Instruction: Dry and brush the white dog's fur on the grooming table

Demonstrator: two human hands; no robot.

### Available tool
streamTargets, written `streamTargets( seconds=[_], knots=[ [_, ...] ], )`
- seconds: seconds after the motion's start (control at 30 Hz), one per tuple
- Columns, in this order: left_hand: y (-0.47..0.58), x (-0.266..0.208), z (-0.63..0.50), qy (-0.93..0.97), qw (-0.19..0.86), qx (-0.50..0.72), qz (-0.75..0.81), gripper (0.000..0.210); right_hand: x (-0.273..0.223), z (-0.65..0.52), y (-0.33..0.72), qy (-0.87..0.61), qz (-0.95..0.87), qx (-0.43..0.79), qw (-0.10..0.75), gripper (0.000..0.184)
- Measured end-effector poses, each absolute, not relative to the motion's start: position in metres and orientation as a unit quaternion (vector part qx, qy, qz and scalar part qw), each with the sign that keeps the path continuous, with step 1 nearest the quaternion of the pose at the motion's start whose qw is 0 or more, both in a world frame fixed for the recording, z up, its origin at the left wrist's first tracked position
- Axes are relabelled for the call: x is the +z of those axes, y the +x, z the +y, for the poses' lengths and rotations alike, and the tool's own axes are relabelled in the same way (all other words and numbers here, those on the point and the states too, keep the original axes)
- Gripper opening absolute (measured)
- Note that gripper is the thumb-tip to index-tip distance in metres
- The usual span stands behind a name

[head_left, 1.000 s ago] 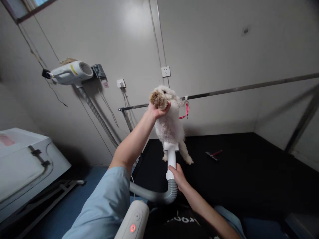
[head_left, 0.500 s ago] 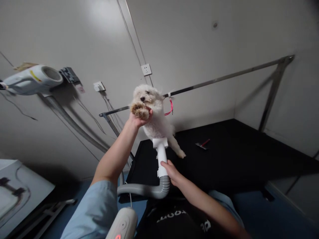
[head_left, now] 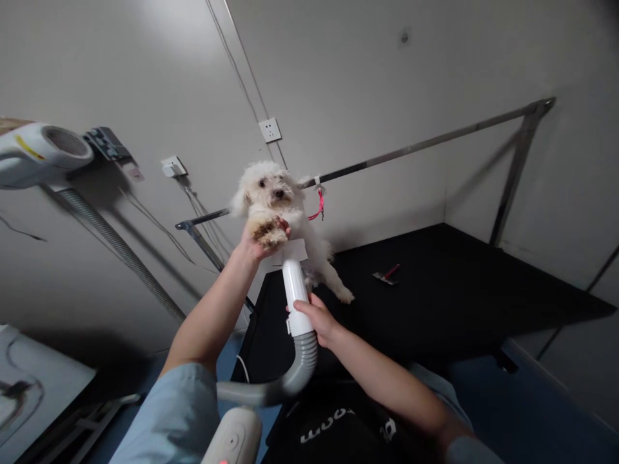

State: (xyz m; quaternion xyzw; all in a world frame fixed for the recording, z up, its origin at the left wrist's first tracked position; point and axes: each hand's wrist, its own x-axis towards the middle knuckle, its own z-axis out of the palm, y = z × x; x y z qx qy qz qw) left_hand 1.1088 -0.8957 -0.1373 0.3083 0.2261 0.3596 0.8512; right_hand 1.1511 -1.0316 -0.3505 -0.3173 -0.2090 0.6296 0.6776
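Nearest, pale device (head_left: 235, 438): rounded, one button showing, a red glow at the lower edge of view.
Black cloth (head_left: 329, 425): white lettering, just beside the device.
Grey hose (head_left: 305, 361): bends up from the left into the nozzle's lower end.
Right hand (head_left: 320, 320): wrapped round the lower part of the nozzle, thumb across its front.
White nozzle (head_left: 294, 283): tilted upward, its flat mouth at the dog's chest, just below the raised paw; contact with the fur cannot be told.
Left hand (head_left: 255, 246): cupped round the raised paw, fingers curled behind it.
Raised paw (head_left: 269, 233): underside outward, its fur brownish and clumped.
White dog (head_left: 300, 219): upright at the table's near-left end, another leg stretched to the surface, head above the left hand.
Coat: work seems under way; head and chest look fluffy, the paw less so, which suggests it is unfinished. Airflow and dampness cannot be seen, so how much remains is uncertain.
Black table (head_left: 449, 296): under the dog, running off to the right.
Red-handled comb (head_left: 387, 276): lying on the table, out of both hands.
Metal rail (head_left: 411, 148): behind the dog, a pink loop (head_left: 320, 205) hanging from it.
Wall (head_left: 367, 77): farthest, with a socket (head_left: 269, 130).
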Motion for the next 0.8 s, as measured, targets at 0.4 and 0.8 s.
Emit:
streamTargets(
  seconds=[0.4, 0.8],
  knots=[
    [1.125, -0.134, -0.893, 0.358, 0.828, 0.356, 0.243, 0.033, -0.358, -1.020, 1.157, -0.373, -0.194, 0.628, 0.655, 0.030],
    [1.118, -0.141, -0.887, 0.370, 0.835, 0.330, 0.239, 0.027, -0.403, -1.012, 1.158, -0.498, -0.228, 0.586, 0.597, 0.025]
  ],
)
